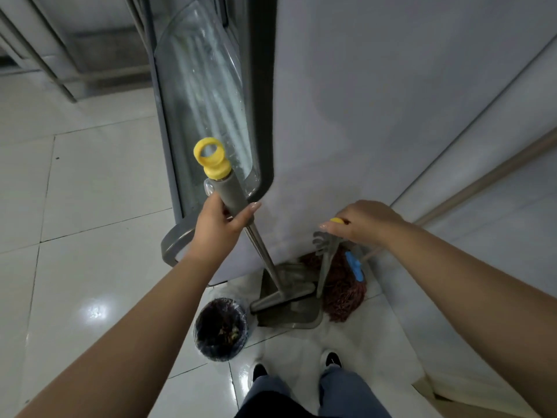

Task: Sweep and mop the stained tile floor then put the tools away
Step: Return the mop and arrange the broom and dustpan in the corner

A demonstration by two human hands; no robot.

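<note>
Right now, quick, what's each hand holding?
Left hand: closed around the grey grip of the broom handle.
Right hand: closed on the yellow-tipped dustpan handle.

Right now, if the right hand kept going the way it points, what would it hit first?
Probably the grey wall just beyond its fingertips. The right hand, gripping a yellow-tipped handle, points up-left toward it; depth is hard to judge.
</note>
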